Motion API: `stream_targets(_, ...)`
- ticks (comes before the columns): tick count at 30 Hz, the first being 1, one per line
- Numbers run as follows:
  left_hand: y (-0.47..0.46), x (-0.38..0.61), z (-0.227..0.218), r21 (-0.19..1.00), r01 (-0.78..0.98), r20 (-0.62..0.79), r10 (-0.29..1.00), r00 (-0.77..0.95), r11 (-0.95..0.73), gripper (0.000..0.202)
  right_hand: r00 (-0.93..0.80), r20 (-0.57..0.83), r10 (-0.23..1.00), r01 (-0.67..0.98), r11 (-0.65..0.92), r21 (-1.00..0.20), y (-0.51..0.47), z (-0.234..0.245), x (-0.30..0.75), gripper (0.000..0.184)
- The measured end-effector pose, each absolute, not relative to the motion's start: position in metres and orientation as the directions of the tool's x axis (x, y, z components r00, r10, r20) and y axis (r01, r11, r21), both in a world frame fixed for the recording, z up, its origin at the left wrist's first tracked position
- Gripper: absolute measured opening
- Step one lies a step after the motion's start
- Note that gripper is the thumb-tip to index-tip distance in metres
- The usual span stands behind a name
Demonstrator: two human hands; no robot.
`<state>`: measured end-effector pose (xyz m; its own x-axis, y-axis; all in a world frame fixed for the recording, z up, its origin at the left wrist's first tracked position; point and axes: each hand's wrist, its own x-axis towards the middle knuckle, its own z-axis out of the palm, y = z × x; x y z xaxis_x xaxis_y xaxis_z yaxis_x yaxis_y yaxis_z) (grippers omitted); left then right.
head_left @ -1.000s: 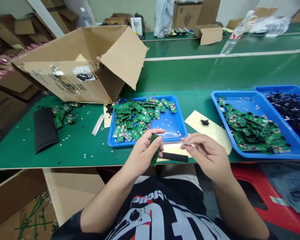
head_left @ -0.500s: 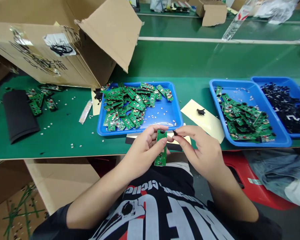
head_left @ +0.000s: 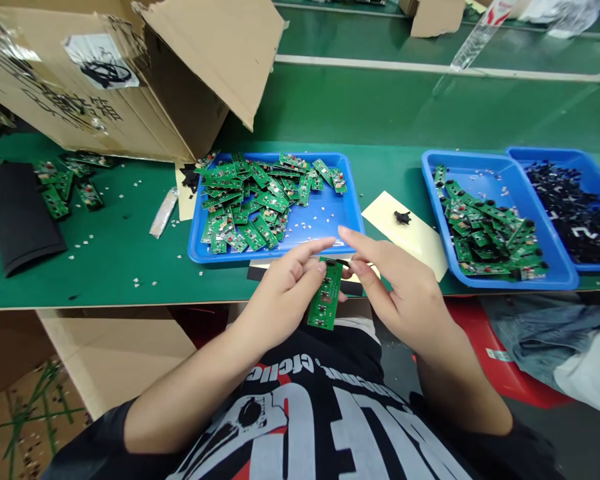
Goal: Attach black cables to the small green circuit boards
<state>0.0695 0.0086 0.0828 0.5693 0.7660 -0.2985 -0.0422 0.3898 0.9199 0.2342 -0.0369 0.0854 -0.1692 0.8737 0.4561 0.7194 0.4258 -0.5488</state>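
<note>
1. Left hand (head_left: 290,283) grips a green circuit board (head_left: 324,303), thumb over it, between the hands.
2. Right hand (head_left: 405,287), loosely curled, touches a dark piece (head_left: 341,262) at the board's top; grip unclear.
3. Beyond: middle tray (head_left: 330,231) holding loose boards (head_left: 260,200); right tray (head_left: 557,257), more boards; far-right tray (head_left: 597,267), black parts (head_left: 573,203).

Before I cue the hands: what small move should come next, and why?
Probably ease the small black piece against the far end of the green board: the right hand holds it by that end, while the left hand grips the board.
</note>
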Motion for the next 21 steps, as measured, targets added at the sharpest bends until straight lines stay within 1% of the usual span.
stream_targets(3,0.009,0.07,0.083,0.904,-0.046,-0.325,0.754,0.571,0.424,0.041,-0.168,0.451,0.877,0.729,0.418,-0.542,-0.038,0.085,0.234,0.04)
stream_targets(6,0.009,0.07,0.085,0.911,-0.038,-0.322,0.767,0.556,0.41,0.039,-0.168,0.485,0.859,0.734,0.437,-0.519,-0.037,0.083,0.234,0.028)
stream_targets(8,0.009,0.069,0.085,0.924,-0.016,-0.311,0.775,0.55,0.382,0.036,-0.216,0.49,0.845,0.736,0.471,-0.487,-0.036,0.081,0.236,0.017)
stream_targets(10,0.009,0.069,0.086,0.933,0.002,-0.302,0.781,0.546,0.359,0.032,-0.278,0.486,0.828,0.724,0.513,-0.461,-0.034,0.08,0.238,0.013)
stream_targets(12,0.008,0.069,0.086,0.938,0.006,-0.294,0.785,0.545,0.347,0.03,-0.317,0.505,0.803,0.703,0.556,-0.444,-0.031,0.078,0.239,0.011)
stream_targets(15,0.008,0.07,0.086,0.937,-0.002,-0.291,0.784,0.548,0.349,0.03,-0.327,0.548,0.77,0.69,0.591,-0.418,-0.028,0.076,0.239,0.01)
stream_targets(21,0.006,0.071,0.084,0.921,-0.023,-0.313,0.772,0.553,0.389,0.032,-0.285,0.57,0.771,0.71,0.569,-0.414,-0.029,0.074,0.235,0.013)
